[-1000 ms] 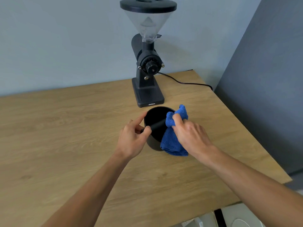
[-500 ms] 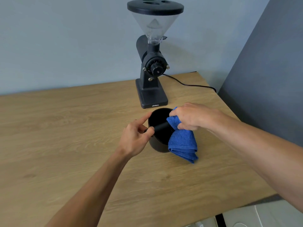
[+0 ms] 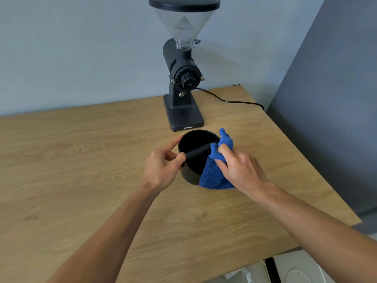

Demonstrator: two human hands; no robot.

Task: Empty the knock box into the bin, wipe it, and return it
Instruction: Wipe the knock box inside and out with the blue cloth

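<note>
One black cylindrical knock box (image 3: 190, 176) stands upright on the wooden table (image 3: 81, 160), just before the grinder (image 3: 184, 78), its bar (image 3: 199, 151) spanning the open mouth. Your left hand (image 3: 161, 170) pinches its left rim; your right hand (image 3: 240, 168) clutches a blue cloth (image 3: 212, 176) draped over the right rim.

We seem to be at a home coffee corner: an electric coffee grinder (image 3: 184, 78) stands on a wooden worktop (image 3: 81, 160) against plain painted walls.
</note>
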